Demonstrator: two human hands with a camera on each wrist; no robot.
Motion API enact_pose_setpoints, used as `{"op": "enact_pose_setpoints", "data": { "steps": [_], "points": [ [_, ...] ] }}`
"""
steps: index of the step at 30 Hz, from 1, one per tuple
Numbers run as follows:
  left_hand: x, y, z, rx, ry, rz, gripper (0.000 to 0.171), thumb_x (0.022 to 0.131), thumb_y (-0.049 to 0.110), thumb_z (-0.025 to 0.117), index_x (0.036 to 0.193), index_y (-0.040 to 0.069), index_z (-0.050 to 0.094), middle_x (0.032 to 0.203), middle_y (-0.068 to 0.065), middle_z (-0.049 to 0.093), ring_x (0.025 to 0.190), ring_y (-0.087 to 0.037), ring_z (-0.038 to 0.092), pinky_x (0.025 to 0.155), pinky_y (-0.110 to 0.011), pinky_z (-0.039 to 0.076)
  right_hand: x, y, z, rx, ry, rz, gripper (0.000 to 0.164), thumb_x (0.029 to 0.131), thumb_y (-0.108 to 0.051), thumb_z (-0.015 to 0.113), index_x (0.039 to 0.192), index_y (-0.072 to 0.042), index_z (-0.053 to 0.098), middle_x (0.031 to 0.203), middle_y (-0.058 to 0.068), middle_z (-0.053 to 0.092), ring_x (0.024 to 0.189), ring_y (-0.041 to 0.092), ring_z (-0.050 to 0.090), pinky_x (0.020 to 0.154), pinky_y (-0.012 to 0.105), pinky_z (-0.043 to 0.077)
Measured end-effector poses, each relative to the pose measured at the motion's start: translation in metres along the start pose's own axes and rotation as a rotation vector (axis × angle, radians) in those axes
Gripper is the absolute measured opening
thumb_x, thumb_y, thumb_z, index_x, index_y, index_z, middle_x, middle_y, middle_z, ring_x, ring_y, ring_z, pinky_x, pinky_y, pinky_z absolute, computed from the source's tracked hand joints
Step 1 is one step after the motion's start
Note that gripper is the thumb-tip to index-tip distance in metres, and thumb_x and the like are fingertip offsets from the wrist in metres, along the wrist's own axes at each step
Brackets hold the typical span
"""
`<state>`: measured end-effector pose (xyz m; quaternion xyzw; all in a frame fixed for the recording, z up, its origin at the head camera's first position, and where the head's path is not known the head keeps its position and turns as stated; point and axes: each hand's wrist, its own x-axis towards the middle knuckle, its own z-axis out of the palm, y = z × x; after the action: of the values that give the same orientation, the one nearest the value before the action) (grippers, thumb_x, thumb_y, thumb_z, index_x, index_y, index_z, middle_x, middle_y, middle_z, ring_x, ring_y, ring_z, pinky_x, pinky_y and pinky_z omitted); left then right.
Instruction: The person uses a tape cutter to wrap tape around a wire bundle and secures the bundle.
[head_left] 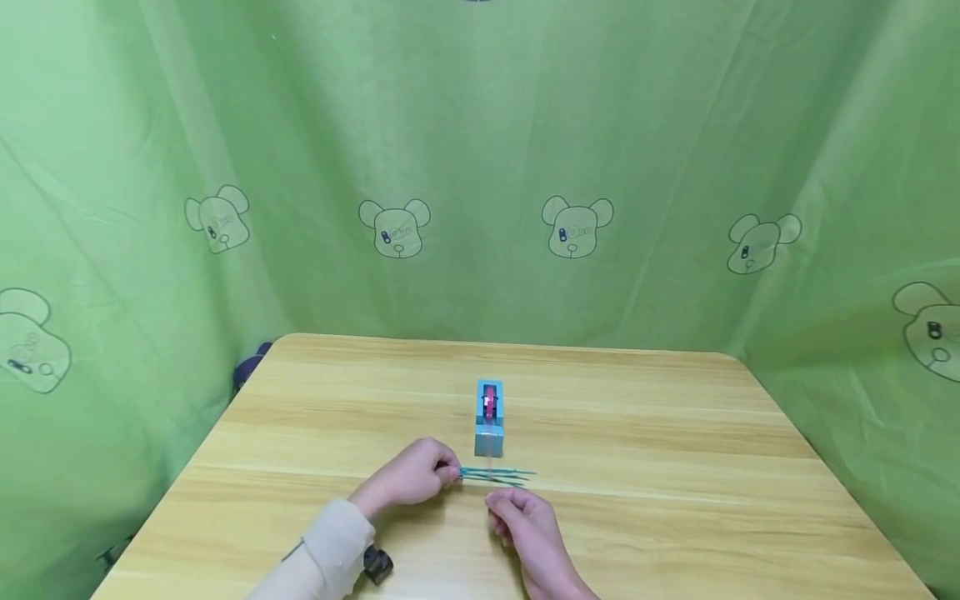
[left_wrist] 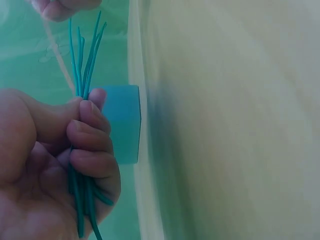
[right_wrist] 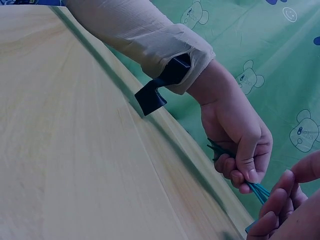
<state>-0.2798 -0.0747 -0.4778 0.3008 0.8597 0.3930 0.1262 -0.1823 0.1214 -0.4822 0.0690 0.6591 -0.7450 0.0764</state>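
Note:
My left hand (head_left: 415, 473) grips a bundle of thin teal wire-like strands (left_wrist: 86, 65) in its curled fingers. Loose ends fan out past the thumb, and the other ends hang below the palm in the left wrist view. Just right of it, my right hand (head_left: 528, 529) pinches the end of a translucent pinkish tape strip (left_wrist: 58, 52). That strip runs from a blue tape dispenser (head_left: 489, 443), holding a pink roll (head_left: 490, 402), across the strands toward me. Whether tape and strands touch, I cannot tell. Part of the bundle is hidden inside the left fist.
The dispenser stands on a wooden table (head_left: 637, 433), beyond both hands. Green curtains (head_left: 480, 125) with bear-head prints surround the table's back and sides. A black camera mount (head_left: 377, 564) juts from the left sleeve, close above the tabletop.

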Motion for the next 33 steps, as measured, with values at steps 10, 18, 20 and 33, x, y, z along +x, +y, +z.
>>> {"op": "enact_pose_setpoints", "data": {
  "steps": [10, 18, 20, 33],
  "points": [
    [0.001, 0.006, 0.010, 0.031, -0.001, -0.007, 0.023, 0.096, 0.005, 0.059, 0.076, 0.010, 0.069, 0.066, 0.000, 0.061, 0.053, -0.006, 0.047, 0.053, -0.023, 0.044, -0.001, 0.001, 0.000, 0.025, -0.008, -0.006, 0.015, 0.096, -0.012, 0.061, 0.086, -0.001, 0.064, 0.072, 0.000, 0.057, 0.065, 0.011, 0.049, 0.058, 0.022, 0.040],
    [0.002, 0.014, 0.017, 0.019, 0.016, -0.002, 0.023, 0.095, 0.004, 0.060, 0.074, 0.009, 0.068, 0.065, 0.001, 0.060, 0.053, -0.006, 0.047, 0.055, -0.023, 0.044, -0.001, 0.000, 0.000, 0.012, -0.023, -0.005, 0.018, 0.097, -0.013, 0.060, 0.084, -0.002, 0.064, 0.071, 0.000, 0.057, 0.064, 0.011, 0.049, 0.057, 0.021, 0.041],
    [0.002, 0.015, 0.019, 0.018, 0.016, -0.004, 0.023, 0.095, 0.004, 0.060, 0.073, 0.009, 0.068, 0.065, 0.000, 0.061, 0.053, -0.006, 0.047, 0.055, -0.024, 0.045, -0.002, 0.000, 0.000, 0.013, -0.022, 0.001, 0.018, 0.097, -0.013, 0.060, 0.084, -0.002, 0.064, 0.071, 0.000, 0.058, 0.064, 0.011, 0.049, 0.057, 0.021, 0.041],
    [0.002, 0.025, 0.022, 0.010, 0.016, -0.011, 0.027, 0.096, 0.004, 0.059, 0.071, 0.007, 0.068, 0.057, 0.007, 0.052, 0.048, -0.005, 0.042, 0.049, -0.020, 0.039, -0.003, -0.002, 0.000, 0.014, 0.006, -0.005, 0.018, 0.095, -0.015, 0.064, 0.084, 0.000, 0.065, 0.069, 0.001, 0.058, 0.063, 0.011, 0.050, 0.057, 0.021, 0.042]
  ]
}}
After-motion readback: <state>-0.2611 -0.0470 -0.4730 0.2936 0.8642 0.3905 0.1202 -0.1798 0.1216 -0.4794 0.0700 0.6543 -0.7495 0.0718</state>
